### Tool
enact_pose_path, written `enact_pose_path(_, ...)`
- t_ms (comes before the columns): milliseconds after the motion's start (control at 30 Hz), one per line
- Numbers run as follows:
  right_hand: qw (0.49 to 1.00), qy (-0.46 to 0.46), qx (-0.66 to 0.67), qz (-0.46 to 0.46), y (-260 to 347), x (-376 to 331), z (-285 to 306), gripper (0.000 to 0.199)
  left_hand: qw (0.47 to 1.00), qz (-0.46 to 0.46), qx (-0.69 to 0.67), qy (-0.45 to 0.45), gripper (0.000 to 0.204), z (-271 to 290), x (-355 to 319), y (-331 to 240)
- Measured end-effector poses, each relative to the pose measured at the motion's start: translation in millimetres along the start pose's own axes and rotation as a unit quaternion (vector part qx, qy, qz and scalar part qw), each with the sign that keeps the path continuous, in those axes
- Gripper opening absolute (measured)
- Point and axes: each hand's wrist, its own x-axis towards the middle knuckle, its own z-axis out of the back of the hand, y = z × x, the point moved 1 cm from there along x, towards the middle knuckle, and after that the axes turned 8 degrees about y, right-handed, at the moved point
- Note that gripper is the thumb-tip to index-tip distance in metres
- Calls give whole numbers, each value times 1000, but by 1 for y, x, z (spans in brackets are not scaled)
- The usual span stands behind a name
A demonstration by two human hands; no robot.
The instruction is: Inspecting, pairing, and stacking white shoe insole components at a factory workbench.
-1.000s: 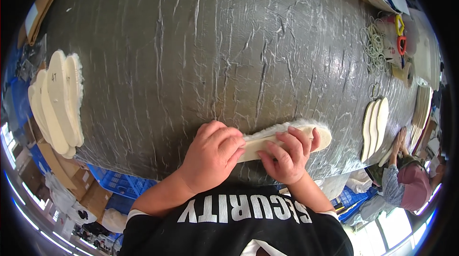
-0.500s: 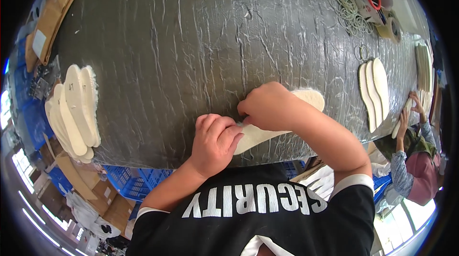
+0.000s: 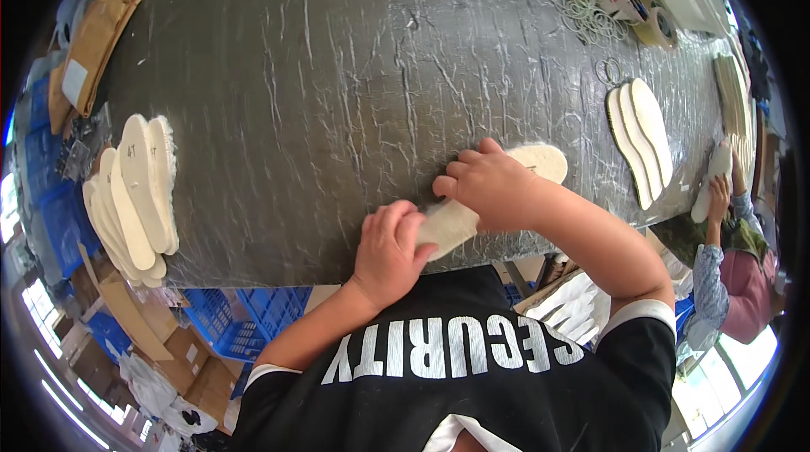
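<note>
Cream fleecy insole (image 3: 506,186) – flat on grey table (image 3: 337,72), near edge, 5 o'clock of centre | left hand (image 3: 390,251) clamped on heel end | right hand (image 3: 489,186) pressing its middle | insole stack (image 3: 135,195) at 9 o'clock

A cream insole (image 3: 498,191) lies at the near edge of the dark wrapped surface (image 3: 337,72). The left hand (image 3: 390,245) grips its near end; the right hand (image 3: 489,184) presses flat on its middle. A stack of insoles (image 3: 131,195) lies far left.
</note>
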Motion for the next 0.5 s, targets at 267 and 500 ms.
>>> enact_pose_path(267, 916, 19, 398, -50, -36, -8, -12, 22, 990, -112, 86, 1, 70, 6, 24, -10)
enact_pose_path(500, 853, 42, 520, -27, -46, -22, -27, 35, 991, -60, -92, 71, 40, 33, 40, -7)
